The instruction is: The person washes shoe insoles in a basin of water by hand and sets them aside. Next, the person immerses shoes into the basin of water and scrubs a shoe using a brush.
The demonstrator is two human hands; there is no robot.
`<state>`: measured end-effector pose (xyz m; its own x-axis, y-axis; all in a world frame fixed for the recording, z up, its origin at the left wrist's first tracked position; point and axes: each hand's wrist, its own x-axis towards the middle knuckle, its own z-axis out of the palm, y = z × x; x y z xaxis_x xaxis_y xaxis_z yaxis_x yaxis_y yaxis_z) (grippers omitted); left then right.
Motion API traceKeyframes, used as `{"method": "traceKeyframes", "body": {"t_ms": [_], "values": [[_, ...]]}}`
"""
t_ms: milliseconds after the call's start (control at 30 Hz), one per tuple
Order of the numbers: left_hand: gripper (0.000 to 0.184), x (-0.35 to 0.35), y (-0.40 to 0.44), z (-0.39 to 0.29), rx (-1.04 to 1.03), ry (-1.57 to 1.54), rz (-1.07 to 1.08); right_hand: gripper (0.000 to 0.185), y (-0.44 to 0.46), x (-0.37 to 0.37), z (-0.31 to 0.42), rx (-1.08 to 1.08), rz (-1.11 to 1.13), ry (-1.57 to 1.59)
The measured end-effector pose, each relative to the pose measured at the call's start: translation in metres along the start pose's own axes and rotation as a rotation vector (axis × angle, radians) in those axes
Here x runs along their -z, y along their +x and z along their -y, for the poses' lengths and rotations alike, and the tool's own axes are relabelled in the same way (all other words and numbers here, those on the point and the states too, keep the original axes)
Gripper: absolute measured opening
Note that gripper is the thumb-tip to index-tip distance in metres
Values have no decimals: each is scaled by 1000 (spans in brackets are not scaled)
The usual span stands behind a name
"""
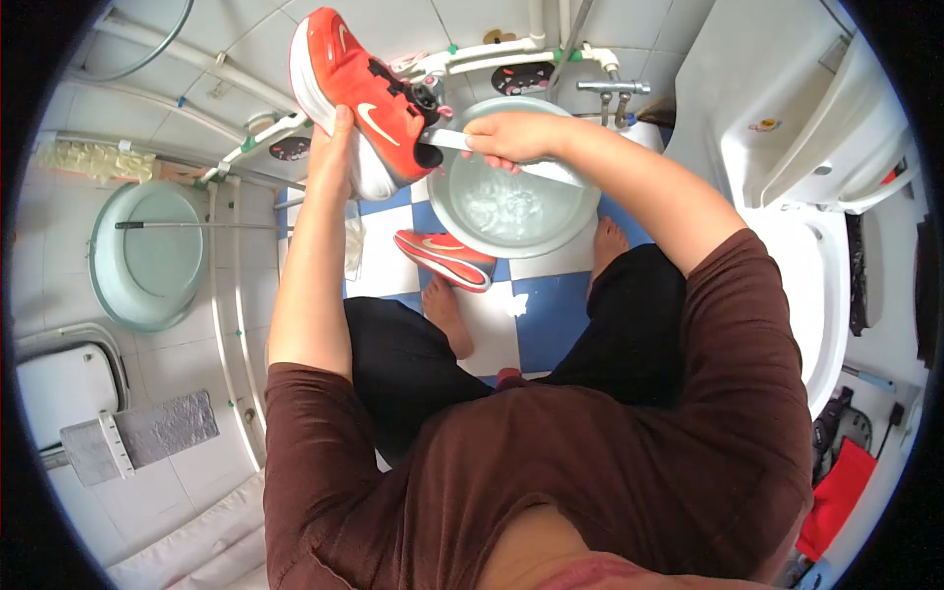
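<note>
In the head view, my left hand grips a red sneaker with a white sole and a white swoosh, holding it up and tilted at the upper left. My right hand is closed around a long, flat white tool; its narrow end reaches to the shoe's heel opening. Whether that end goes inside, and whether the tool has bristles, I cannot tell. Below the right hand stands a pale round basin with water in it. A second red sneaker lies on the floor beside the basin.
Blue and white tiles cover the floor, where my bare feet flank the basin. White pipes and a metal tap run along the wall behind. A white washbasin stands at right. Another pale green basin hangs at left.
</note>
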<state>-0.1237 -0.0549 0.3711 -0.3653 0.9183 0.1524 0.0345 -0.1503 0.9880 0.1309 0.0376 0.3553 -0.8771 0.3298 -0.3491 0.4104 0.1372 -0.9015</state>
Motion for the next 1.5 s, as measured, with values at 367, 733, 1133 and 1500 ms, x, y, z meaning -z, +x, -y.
{"method": "traceKeyframes", "body": {"t_ms": [367,733,1133,1500], "values": [[65,-26,-17,-7,335,-282,249,22,-16,-10,41,55,168,771],[59,-24,-9,-11,44,-11,67,26,-33,-3,53,-48,34,527],[66,-22,0,-11,-179,339,-98,30,-22,-37,57,-23,-153,-111],[58,-36,-25,-39,-29,296,29,25,-8,-52,20,143,-111,-784]]}}
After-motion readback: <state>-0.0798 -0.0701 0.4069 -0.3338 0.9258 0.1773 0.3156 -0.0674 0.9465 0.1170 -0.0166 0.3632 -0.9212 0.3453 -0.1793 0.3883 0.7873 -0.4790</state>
